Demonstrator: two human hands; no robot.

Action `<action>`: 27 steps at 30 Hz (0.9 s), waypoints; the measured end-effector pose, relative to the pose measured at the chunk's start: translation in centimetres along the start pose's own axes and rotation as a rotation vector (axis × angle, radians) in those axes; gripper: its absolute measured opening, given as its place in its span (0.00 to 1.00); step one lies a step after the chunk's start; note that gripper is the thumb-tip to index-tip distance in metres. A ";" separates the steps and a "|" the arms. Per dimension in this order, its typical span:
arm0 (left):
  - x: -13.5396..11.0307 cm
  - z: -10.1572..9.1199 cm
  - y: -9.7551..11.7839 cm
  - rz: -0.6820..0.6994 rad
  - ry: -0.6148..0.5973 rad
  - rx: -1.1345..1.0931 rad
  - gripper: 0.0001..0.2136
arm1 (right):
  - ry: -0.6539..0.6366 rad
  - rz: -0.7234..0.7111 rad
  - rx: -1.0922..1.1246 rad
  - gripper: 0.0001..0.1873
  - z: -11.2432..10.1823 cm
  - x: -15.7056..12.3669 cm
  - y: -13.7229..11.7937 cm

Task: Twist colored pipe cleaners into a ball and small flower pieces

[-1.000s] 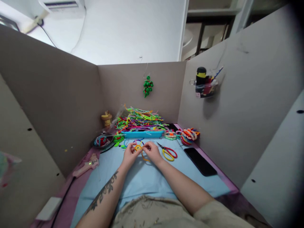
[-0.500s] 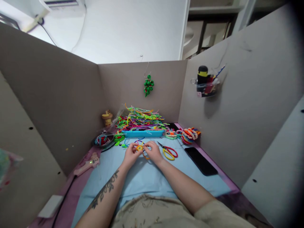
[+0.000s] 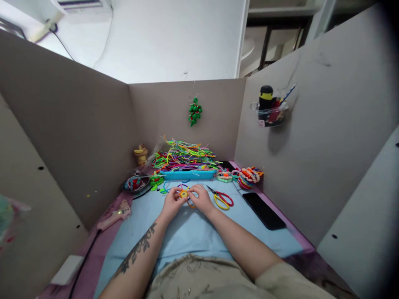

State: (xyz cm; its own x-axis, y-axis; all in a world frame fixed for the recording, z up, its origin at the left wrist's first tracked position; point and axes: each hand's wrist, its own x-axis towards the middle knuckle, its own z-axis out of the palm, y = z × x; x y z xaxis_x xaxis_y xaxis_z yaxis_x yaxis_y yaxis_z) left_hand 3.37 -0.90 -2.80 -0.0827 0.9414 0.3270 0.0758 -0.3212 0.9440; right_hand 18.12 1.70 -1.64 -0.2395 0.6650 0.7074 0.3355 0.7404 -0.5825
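My left hand and my right hand meet over the light blue mat, both pinching a small twisted piece of yellow and orange pipe cleaner. Its orange tail curls down between my hands. A blue pipe cleaner loop lies just beyond my fingers. Both sets of fingers are closed on the piece.
Scissors with red and yellow handles lie right of my right hand, a black phone further right. A blue tray heaped with coloured pipe cleaners stands behind. A dish, a pink glue gun and finished pieces sit around; cardboard walls enclose the desk.
My hands have drawn slightly closer together around the yellow and orange piece, and the view has shifted a little. Nothing else on the desk has moved.
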 end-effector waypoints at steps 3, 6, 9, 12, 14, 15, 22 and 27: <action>0.0 0.0 0.0 0.010 -0.009 0.015 0.21 | -0.010 0.034 0.039 0.02 0.0 0.1 0.2; 0.0 -0.1 0.1 0.020 -0.013 0.039 0.20 | -0.035 0.060 0.068 0.01 0.0 0.1 0.3; -0.1 0.0 0.3 0.027 -0.014 0.062 0.19 | -0.065 0.086 0.075 0.01 0.0 0.2 0.5; -0.2 0.0 0.4 0.036 -0.008 0.080 0.17 | -0.083 0.123 0.071 0.02 0.1 0.1 0.5; -0.3 0.1 0.5 0.052 -0.004 0.096 0.16 | -0.090 0.137 0.068 0.03 0.1 0.1 0.5; -0.3 0.1 0.5 0.058 -0.004 0.104 0.16 | -0.092 0.143 0.064 0.04 0.1 0.1 0.4; 0.0 0.1 0.3 0.037 0.008 0.085 0.18 | -0.110 0.208 0.160 0.05 0.1 0.3 1.0; 0.5 -0.3 0.4 -0.036 0.103 -0.024 0.21 | -0.102 0.251 0.364 0.10 -0.4 0.7 2.3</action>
State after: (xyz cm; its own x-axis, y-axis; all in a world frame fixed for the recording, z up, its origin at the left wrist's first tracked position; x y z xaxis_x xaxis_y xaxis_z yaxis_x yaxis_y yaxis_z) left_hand 3.06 -0.63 -2.22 -0.1862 0.9373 0.2946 0.0470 -0.2910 0.9556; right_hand 19.02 3.85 -2.30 -0.2863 0.8208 0.4943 0.0564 0.5294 -0.8465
